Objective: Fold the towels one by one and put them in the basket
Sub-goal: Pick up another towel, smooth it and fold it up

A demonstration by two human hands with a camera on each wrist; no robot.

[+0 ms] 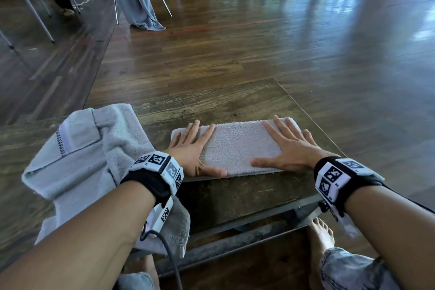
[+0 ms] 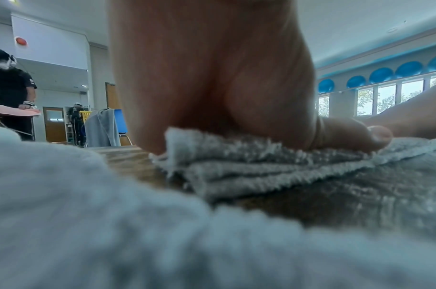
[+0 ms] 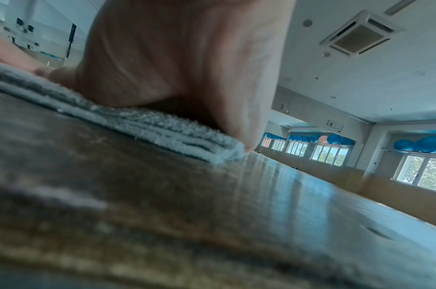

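- Left hand (image 1: 193, 148) and right hand (image 1: 288, 148) lie flat, fingers straight, pressing the folded pale grey terry towel (image 1: 237, 146) at frame centre, gripping nothing.
- Crumpled light grey towel (image 1: 89, 155) lies lower left on the dark wooden table (image 1: 211, 101).

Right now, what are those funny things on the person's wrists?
Each bare forearm wears a black strap. The left wrist band and the right wrist band carry white blocks printed with black-and-white square codes. A thin black cable hangs from the left one. No sleeves or gloves; blue denim covers the knees.
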